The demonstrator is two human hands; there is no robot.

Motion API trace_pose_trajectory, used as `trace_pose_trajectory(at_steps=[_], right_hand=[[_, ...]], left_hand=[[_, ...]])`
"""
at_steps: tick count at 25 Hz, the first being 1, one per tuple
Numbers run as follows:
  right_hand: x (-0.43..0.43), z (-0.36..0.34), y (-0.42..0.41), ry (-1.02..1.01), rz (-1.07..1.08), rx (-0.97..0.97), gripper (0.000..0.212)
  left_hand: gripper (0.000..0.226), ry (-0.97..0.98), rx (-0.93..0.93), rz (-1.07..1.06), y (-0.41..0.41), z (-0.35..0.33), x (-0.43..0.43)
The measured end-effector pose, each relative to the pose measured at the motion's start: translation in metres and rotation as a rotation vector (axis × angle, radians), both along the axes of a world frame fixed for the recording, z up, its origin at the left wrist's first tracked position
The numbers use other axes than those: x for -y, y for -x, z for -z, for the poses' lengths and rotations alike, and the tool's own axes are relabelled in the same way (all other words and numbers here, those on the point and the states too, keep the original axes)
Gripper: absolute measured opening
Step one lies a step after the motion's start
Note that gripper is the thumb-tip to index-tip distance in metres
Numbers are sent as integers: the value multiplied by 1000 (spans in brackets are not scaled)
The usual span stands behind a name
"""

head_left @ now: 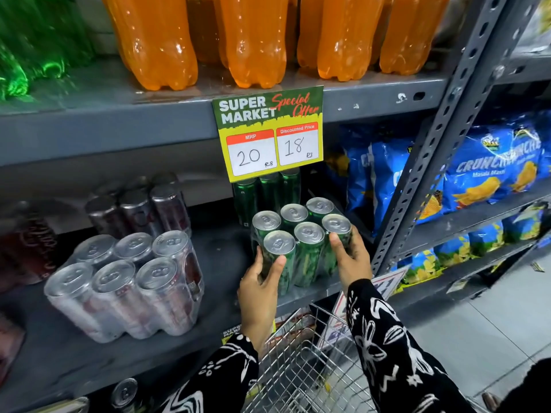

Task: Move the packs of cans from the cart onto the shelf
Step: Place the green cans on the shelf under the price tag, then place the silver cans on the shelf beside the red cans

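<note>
A shrink-wrapped pack of green cans point(301, 236) stands upright at the front edge of the grey shelf point(214, 320). My left hand point(261, 289) grips its near left corner, thumb across the front can. My right hand point(351, 254) holds its right side. Both sleeves are black with a white pattern. More green cans point(265, 195) stand behind it under the price sign. The wire cart point(307, 365) sits directly below my hands; I see no pack in the visible part of it.
A pack of silver-topped red cans point(131, 281) sits left on the same shelf, with another point(140, 207) behind it. A price sign point(269, 131) hangs from the shelf above, which holds orange bottles point(253, 40). Blue snack bags point(495, 174) fill the rack to the right.
</note>
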State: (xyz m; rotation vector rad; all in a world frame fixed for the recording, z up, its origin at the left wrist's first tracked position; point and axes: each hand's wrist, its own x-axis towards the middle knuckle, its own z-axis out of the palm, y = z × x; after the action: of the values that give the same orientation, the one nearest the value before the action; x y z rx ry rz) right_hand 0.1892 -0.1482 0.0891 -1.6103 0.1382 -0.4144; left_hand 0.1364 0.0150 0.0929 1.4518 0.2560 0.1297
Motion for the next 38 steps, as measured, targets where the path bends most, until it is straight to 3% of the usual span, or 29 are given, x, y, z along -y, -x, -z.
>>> trace_pose_trajectory(at_steps=[9,14,17,19,22,23,25,27,29,33,38], right_hand=[[-1,3,-6,-11,-7,-2,70],[2,-2,-4,23,10,-38,52],[-15,-15,17,223,217,-60,55],[-45,-20,36,496,299,140,50],[-112,-13,63,634,91,412,41],[-138,-15,72,605,-3,432,38],[-180,-18,86,508,-216,315,50],[-210,-20,95,378,-381,110,61],[-245,-19,99,202,-383,-34,71],[-270,-14,102,53,-290,-52,84],[-253,-17,91,96,-278,-69,79]], left_hand=[[100,-56,-12,-33,-8,5,0],[93,-116,-57,11,-10,8,-1],[69,-354,-17,29,7,-13,0],[55,-541,90,-37,22,-28,-5],[43,-746,481,-294,41,-39,-45],[42,-816,546,-421,47,-35,-70],[42,-887,498,-623,49,-28,-124],[50,-857,332,-682,51,-26,-165],[56,-702,189,-612,56,-25,-206],[47,-382,36,-446,61,-26,-230],[38,-332,34,-494,67,-29,-226]])
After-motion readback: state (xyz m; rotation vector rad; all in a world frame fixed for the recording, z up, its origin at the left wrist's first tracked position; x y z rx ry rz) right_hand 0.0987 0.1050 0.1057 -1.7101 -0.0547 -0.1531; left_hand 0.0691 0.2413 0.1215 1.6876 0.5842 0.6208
